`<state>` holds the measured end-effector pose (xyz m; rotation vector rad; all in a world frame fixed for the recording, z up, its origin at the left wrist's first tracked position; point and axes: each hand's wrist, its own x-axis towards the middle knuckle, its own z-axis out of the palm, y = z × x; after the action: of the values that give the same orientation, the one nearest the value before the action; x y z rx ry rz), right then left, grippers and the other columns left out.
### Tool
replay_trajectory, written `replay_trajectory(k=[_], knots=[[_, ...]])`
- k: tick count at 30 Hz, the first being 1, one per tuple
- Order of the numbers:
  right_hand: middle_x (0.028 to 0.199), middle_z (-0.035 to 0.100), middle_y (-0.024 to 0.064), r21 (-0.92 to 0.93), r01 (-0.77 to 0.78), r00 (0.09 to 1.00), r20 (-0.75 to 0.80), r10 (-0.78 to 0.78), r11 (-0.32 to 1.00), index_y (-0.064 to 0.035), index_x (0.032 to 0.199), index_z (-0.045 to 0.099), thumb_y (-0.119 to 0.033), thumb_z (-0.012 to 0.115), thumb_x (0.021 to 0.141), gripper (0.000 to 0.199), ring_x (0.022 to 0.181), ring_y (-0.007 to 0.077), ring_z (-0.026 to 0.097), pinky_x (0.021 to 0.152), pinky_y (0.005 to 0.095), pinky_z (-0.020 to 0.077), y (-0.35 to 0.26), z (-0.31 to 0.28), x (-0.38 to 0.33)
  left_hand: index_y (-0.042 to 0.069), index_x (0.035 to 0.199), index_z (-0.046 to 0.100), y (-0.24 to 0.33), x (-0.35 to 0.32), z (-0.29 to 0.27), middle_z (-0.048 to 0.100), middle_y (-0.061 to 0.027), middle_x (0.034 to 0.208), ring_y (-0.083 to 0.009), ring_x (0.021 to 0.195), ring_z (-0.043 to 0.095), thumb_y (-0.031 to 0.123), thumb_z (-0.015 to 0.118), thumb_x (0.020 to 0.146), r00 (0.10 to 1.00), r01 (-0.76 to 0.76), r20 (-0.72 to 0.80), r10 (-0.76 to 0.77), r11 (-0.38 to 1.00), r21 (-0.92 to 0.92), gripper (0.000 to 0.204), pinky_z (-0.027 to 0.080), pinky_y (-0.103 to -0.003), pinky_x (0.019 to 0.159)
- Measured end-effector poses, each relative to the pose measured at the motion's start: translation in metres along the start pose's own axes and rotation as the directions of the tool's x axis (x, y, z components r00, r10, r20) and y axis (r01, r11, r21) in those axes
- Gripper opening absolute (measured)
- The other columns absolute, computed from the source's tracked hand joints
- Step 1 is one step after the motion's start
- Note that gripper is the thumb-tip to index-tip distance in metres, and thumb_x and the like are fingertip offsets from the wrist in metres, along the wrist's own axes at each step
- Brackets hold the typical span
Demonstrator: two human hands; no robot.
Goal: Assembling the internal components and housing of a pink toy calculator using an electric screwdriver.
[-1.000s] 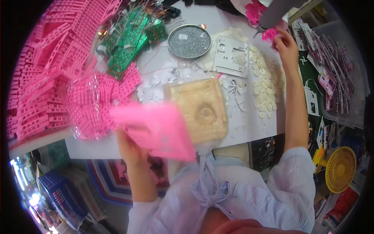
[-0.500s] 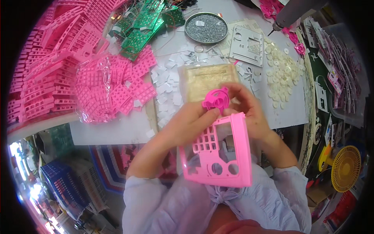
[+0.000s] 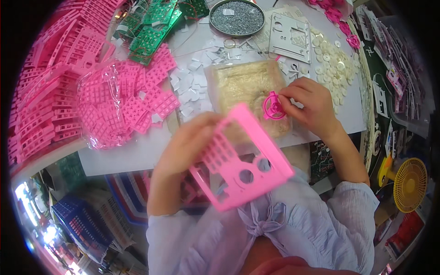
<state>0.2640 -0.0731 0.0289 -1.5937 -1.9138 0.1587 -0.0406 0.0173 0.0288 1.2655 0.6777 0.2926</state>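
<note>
My left hand [image 3: 187,143] is closed on the upper left side of a pink plastic housing [image 3: 229,185], a frame with a grid of small slots, round holes and a long window. The housing hangs tilted over my lap and is slightly blurred. In my right hand [image 3: 311,106], a small magenta steering wheel [image 3: 274,107] is pinched between thumb and fingers at its rim. It hovers over or touches a plastic-wrapped tan block [image 3: 245,85] on the table; which of the two I cannot tell.
Pink housings [image 3: 50,87] pile up at the left beside a bag of pink keypad pieces [image 3: 107,98]. Green circuit boards [image 3: 156,30], a round tin of screws [image 3: 237,18], a white panel [image 3: 289,39] and cream discs [image 3: 334,66] lie behind. A yellow fan [image 3: 409,185] stands right.
My hands have moved apart. The steering wheel has gone right, away from the housing, in my right hand alone, while the housing has tilted and shifted left with my left hand.
</note>
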Motion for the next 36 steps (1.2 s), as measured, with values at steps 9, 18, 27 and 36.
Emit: replay_trajectory(k=[9,18,27,36], knots=[[0.077,0.057,0.0033,-0.139,0.127,0.989,0.090,-0.115,0.982,-0.0108,0.079,0.063,-0.014,0.077,0.072,0.015,0.074,0.0226,0.061,0.059,0.0365,0.0506,0.007,0.030,0.005,-0.003,0.133,0.050,-0.002,-0.046,-0.038,0.067,-0.0120,0.112,-0.0193,0.097,0.068,0.011,0.058,0.099,0.838,-0.339,-0.533,0.118,0.878,-0.338,0.038,0.057,-0.032,0.082],[0.082,0.060,0.0042,-0.074,0.031,0.952,0.305,-0.007,0.997,-0.0078,0.080,0.063,-0.019,0.076,0.078,0.017,0.081,0.0268,0.060,0.066,0.0400,0.0519,0.019,0.021,0.008,-0.004,0.134,0.047,-0.013,-0.036,-0.013,0.066,-0.0143,0.108,-0.0115,0.069,0.061,0.016,0.052,0.104,0.832,-0.337,-0.548,0.084,0.861,-0.380,0.037,0.044,-0.021,0.047],[0.103,0.068,0.0151,-0.491,-0.191,0.927,0.195,0.321,0.850,-0.0062,0.123,0.054,-0.023,0.075,0.078,0.053,0.099,0.0350,0.064,0.078,0.0456,0.0545,0.102,0.004,0.060,-0.002,0.135,0.049,-0.004,-0.008,0.013,0.066,-0.0133,0.112,-0.0163,0.088,0.064,0.012,0.053,0.102,0.855,-0.342,-0.511,0.083,0.832,-0.437,0.036,0.052,-0.028,0.069],[0.115,0.065,0.0124,0.654,-0.168,0.889,-0.223,0.401,0.738,-0.0009,0.137,0.044,-0.004,0.067,0.090,0.052,0.103,0.0182,0.066,0.088,0.0329,0.0546,0.026,-0.008,0.026,0.003,0.136,0.050,-0.005,0.020,0.045,0.063,-0.0068,0.116,-0.0126,0.089,0.061,0.035,0.053,0.104,0.749,-0.491,-0.658,0.070,0.726,-0.481,0.045,0.044,-0.024,0.059]])
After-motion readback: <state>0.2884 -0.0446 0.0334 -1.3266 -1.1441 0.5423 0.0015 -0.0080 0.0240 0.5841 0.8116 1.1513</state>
